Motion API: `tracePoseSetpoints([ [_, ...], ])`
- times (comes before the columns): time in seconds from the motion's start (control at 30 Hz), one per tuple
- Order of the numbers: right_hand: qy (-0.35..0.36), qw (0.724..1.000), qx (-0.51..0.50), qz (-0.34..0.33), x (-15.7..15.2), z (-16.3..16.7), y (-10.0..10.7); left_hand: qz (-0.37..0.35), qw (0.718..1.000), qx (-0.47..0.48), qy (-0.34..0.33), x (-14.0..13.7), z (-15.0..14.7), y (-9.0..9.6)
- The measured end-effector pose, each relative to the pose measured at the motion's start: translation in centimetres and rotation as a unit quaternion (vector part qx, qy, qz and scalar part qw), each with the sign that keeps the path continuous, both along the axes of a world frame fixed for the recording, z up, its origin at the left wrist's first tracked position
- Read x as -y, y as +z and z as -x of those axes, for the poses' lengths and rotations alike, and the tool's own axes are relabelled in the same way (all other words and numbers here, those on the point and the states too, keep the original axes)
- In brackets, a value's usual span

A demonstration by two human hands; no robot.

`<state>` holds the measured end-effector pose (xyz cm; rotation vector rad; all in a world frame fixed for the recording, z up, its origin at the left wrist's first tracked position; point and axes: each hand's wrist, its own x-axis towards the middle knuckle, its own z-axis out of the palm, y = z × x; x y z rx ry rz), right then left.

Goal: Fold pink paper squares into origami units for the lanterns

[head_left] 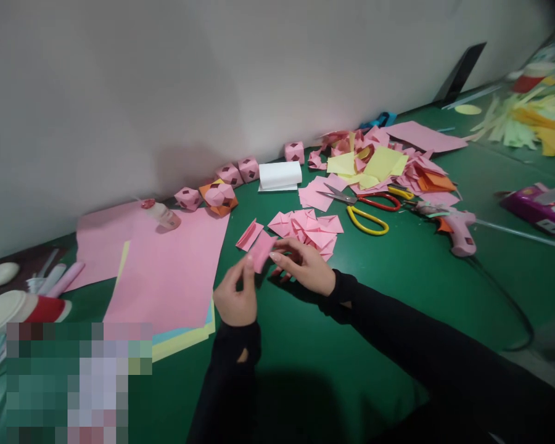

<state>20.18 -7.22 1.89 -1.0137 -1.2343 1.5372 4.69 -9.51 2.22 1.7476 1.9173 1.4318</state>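
Note:
A small folded piece of pink paper [261,251] is held up between my two hands, above the green table. My left hand [237,293] pinches its lower left edge between thumb and fingers. At its right side, the thumb and fingers of my right hand [305,265] close on the paper's edge. Just behind lies another folded pink strip [250,234]. A pile of folded pink pieces [308,228] spreads out beyond my right hand, partly covered by it.
Scissors [367,219] and a pink glue gun [460,231] with a cord lie to the right. Stacked pink sheets [176,271] bearing a small bottle [161,214] are on the left. Folded paper balls [248,169] line the wall near a white folded paper [280,176]. Paper scraps [383,163] heap behind.

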Motion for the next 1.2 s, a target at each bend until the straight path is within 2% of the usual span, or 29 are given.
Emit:
tracePoseSetpoints([
  [0.1,0.043,0.999,-0.017,0.017,-0.1,-0.2,0.3,0.039,0.997,0.050,-0.032,1.2,-1.0,-0.1],
  [0.17,0.050,0.997,-0.037,0.034,-0.3,-0.3,0.5,0.052,0.996,0.065,-0.031,1.1,-1.3,0.0],
  [0.33,0.047,0.996,-0.059,0.049,-0.5,-0.6,0.9,0.058,0.996,0.047,-0.044,0.4,-1.3,0.3],
  [0.43,0.062,0.998,-0.019,0.014,-0.5,-0.8,0.9,0.065,0.995,0.060,-0.049,0.4,-1.1,0.1],
  [0.63,0.077,0.994,0.064,-0.039,-0.4,-1.0,0.2,0.110,0.981,0.151,-0.058,-0.2,-0.5,-0.5],
  [0.87,0.065,0.983,0.161,-0.067,-0.2,-0.8,0.1,0.126,0.978,0.143,-0.083,0.0,-0.7,0.5],
  [1.03,0.075,0.990,0.098,-0.062,-0.1,-0.7,0.1,0.131,0.982,0.131,-0.042,0.3,-0.9,1.1],
  [1.2,0.017,0.999,0.043,0.001,-0.3,-0.6,0.5,0.108,0.979,0.172,-0.015,0.2,-0.7,1.0],
])
